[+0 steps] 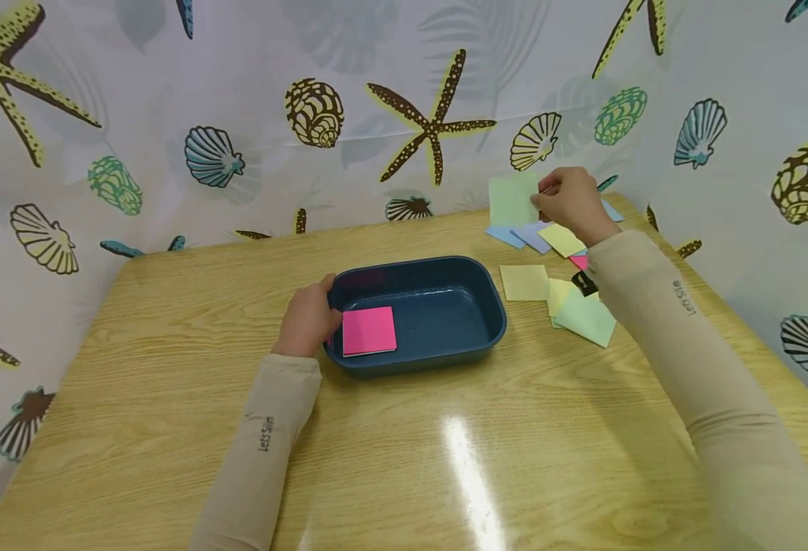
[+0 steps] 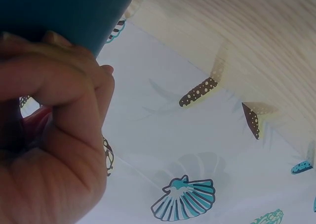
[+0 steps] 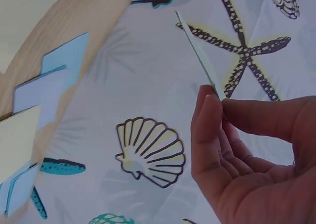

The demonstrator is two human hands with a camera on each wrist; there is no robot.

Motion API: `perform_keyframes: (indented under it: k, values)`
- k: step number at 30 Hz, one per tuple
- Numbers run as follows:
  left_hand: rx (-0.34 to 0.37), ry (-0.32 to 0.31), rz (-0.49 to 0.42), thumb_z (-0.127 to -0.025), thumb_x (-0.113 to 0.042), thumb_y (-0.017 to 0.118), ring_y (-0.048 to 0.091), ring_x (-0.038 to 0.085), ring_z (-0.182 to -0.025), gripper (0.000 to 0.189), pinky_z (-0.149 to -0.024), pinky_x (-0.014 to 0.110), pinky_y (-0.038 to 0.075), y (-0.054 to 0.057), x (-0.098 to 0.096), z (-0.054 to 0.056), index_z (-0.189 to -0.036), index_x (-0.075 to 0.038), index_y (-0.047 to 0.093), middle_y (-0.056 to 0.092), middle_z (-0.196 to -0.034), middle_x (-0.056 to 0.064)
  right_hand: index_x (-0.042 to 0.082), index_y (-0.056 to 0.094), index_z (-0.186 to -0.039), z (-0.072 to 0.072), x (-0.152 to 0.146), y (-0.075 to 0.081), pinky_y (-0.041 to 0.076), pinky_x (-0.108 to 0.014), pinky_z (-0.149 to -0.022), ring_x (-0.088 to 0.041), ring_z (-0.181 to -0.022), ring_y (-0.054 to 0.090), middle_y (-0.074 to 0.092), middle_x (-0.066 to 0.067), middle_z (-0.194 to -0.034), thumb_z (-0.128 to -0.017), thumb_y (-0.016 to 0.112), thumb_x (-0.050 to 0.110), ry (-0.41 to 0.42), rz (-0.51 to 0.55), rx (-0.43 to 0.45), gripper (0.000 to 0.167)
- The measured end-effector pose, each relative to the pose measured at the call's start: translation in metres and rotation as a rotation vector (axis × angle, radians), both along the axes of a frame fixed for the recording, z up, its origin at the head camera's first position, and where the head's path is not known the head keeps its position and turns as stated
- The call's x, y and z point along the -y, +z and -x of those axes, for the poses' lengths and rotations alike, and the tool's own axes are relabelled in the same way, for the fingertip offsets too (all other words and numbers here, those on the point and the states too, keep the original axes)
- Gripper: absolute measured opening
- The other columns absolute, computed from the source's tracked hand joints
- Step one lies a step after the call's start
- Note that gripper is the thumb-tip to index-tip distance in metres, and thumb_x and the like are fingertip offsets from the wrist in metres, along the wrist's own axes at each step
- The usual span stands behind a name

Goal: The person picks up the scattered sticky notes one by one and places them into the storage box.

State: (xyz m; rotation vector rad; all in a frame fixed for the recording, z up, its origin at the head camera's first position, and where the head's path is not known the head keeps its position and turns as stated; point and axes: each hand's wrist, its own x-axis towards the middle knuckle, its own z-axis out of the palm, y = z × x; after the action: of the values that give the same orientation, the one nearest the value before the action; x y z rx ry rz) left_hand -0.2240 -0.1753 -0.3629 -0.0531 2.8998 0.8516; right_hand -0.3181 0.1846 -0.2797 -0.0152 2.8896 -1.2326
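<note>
By counter's [image 1: 135, 428] far edge, upper right: right hand [image 1: 574, 203] pinches pale-green sticky note [image 1: 512, 202]. Counter stretches lower left. Left hand [image 1: 309, 317] grips blue tray [image 1: 445, 325] rim; pink sticky-note stack [image 1: 369, 330] inside.

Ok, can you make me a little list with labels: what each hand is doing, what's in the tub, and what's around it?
Left hand: grips the left end of the dark blue oblong tub
Right hand: pinches a pale green square paper note, off the table
In tub: bright pink square paper, left end
Right of tub: loose pastel paper notes
Under tub: light wooden table
Behind: white shell-and-starfish cloth
</note>
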Motion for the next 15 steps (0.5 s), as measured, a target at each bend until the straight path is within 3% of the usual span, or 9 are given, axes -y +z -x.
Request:
perform_keyframes:
  k: [8,11,15]
  values:
    - [0.011,0.005,0.0,-0.085,0.0,0.058,0.059,0.03,-0.093,0.066,-0.058,0.027,0.044,0.0,0.0,0.001,-0.148,-0.005,0.037,0.053,-0.134,0.024,-0.011,0.056,-0.109,-0.014,0.036,0.015,0.052,-0.021,-0.061,-0.008,-0.06,0.063,0.068,-0.01,-0.081,-0.091,0.063,0.01,0.14,0.095,0.046,0.028]
    - [0.01,0.001,-0.006,-0.085,0.001,0.058,0.059,0.03,-0.093,0.066,-0.057,0.027,0.043,0.0,0.0,0.001,-0.148,-0.004,0.037,0.052,-0.134,0.025,-0.01,0.056,-0.106,-0.018,0.048,0.014,0.053,-0.023,-0.063,-0.01,-0.06,0.063,0.068,-0.008,-0.078,-0.091,0.063,0.008,0.204,0.124,0.083,0.025]
    - [0.007,0.001,-0.005,-0.086,0.001,0.058,0.059,0.03,-0.092,0.066,-0.054,0.026,0.043,-0.001,0.0,0.001,-0.148,-0.004,0.037,0.052,-0.134,0.025,-0.009,0.052,-0.114,-0.022,0.065,0.009,0.054,-0.027,-0.064,-0.014,-0.059,0.064,0.067,-0.008,-0.075,-0.09,0.064,0.005,0.294,0.167,0.152,0.031]
